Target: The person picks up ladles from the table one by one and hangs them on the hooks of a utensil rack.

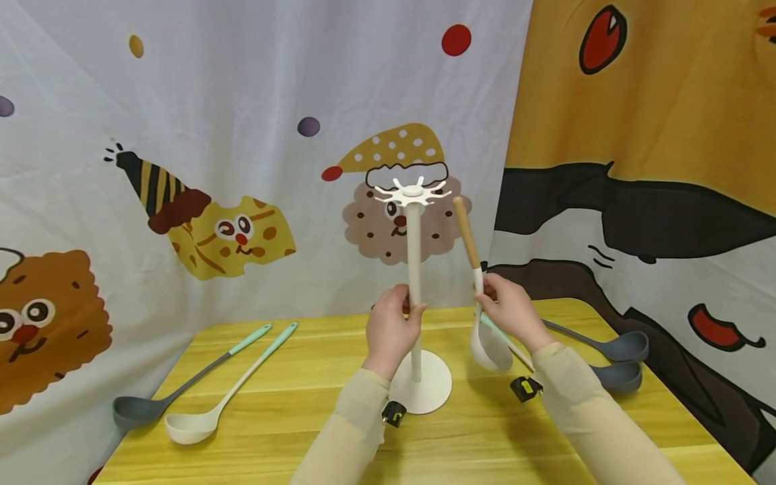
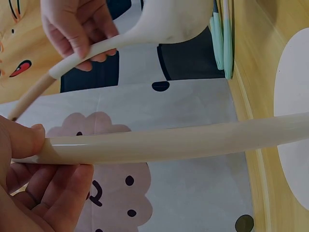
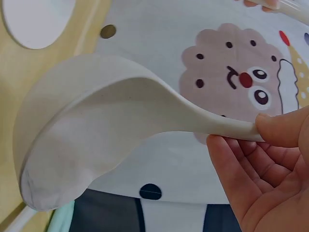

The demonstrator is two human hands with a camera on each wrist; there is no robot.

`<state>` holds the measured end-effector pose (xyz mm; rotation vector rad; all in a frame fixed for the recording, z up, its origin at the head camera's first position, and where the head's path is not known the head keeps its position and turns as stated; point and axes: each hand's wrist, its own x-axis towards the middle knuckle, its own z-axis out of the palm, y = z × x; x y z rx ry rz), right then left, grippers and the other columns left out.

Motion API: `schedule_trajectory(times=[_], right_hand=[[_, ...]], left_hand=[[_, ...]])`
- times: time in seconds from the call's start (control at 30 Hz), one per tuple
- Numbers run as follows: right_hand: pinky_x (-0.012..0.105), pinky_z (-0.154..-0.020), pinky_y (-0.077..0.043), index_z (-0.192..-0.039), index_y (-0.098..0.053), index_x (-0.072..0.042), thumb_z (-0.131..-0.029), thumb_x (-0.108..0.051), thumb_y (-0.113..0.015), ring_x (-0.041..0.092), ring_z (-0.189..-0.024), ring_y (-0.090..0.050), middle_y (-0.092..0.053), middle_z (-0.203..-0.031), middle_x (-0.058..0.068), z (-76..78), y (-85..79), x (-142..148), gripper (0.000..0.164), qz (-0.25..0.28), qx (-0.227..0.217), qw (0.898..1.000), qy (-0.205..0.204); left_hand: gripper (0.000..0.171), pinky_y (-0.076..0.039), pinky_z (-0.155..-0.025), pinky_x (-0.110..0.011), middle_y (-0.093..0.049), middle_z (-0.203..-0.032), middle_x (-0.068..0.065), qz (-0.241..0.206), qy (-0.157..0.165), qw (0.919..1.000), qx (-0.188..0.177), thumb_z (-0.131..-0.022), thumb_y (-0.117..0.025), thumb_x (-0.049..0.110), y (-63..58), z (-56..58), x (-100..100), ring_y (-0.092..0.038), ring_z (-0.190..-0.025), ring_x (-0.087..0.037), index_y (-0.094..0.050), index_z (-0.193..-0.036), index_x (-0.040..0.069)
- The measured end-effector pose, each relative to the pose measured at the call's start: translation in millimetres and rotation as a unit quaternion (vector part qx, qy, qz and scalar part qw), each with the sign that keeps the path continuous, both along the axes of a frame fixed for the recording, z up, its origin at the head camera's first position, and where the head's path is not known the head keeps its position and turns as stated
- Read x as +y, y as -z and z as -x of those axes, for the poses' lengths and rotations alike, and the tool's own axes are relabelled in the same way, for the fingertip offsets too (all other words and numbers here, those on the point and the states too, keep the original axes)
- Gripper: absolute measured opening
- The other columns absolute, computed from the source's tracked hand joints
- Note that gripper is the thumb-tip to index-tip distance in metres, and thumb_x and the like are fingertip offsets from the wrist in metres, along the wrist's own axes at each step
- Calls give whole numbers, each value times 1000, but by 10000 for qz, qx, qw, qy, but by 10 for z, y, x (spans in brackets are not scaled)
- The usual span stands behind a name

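Observation:
A white utensil stand (image 1: 414, 249) with a round base and a ring of hooks on top stands upright on the table. My left hand (image 1: 393, 330) grips its pole about midway up, fingers and thumb curled round it in the left wrist view. To the right of the pole, my right hand (image 1: 512, 306) pinches the neck of a white ladle (image 3: 72, 130) between thumb and fingers. The ladle is off the table, bowl down, its wooden handle (image 1: 467, 232) pointing up and leaning left, near the hooks. No utensil hangs on the hooks.
At the left of the wooden table (image 1: 291, 404) lie a dark grey ladle (image 1: 139, 409) and a white ladle (image 1: 192, 428), both with mint handles. On the right are two grey ladles, one farther back (image 1: 627, 347), and a mint-handled utensil (image 1: 498, 331) partly hidden. A printed curtain (image 1: 242, 87) hangs behind.

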<state>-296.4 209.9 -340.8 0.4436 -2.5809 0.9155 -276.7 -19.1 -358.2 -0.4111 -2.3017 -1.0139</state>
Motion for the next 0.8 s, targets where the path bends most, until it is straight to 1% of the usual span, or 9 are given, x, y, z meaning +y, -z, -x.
schedule_trajectory(times=[0.17, 0.27, 0.5, 0.8], right_hand=[[43, -73, -50, -111, -62, 1, -96, -5, -63, 26, -79, -61, -65, -93, 12, -20, -78, -10, 17, 82, 159, 9998, 11], [43, -74, -49, -112, -62, 1, -96, -6, -63, 26, -80, -60, -65, -94, 13, -38, -111, -18, 17, 140, 247, 9996, 16], [39, -69, -52, -117, -63, 1, -99, -7, -61, 23, -79, -61, -64, -95, 12, -81, -199, -66, 20, 442, 253, 9987, -44], [43, -76, -55, -120, -62, 1, -99, -7, -60, 28, -86, -65, -66, -102, 15, -141, -289, -148, 23, 646, 327, 9972, -191]], left_hand=[[15, -53, -63, -31, -62, -81, -1, 9, 1, 10000, 66, -90, -75, 20, 4, 1, 7, -62, -74, -18, -65, -94, 10], [15, -53, -63, -31, -62, -82, -1, 5, -1, 10000, 90, -90, -75, 20, 14, 6, 10, -62, -74, -18, -65, -94, 10], [16, -53, -63, -31, -62, -82, -1, 14, 12, 10000, 95, -90, -75, 20, 16, 2, 14, -62, -74, -18, -65, -95, 9], [15, -53, -63, -31, -62, -82, -1, -6, 6, 10000, 88, -90, -75, 20, 18, 1, 6, -62, -74, -18, -65, -95, 10]])
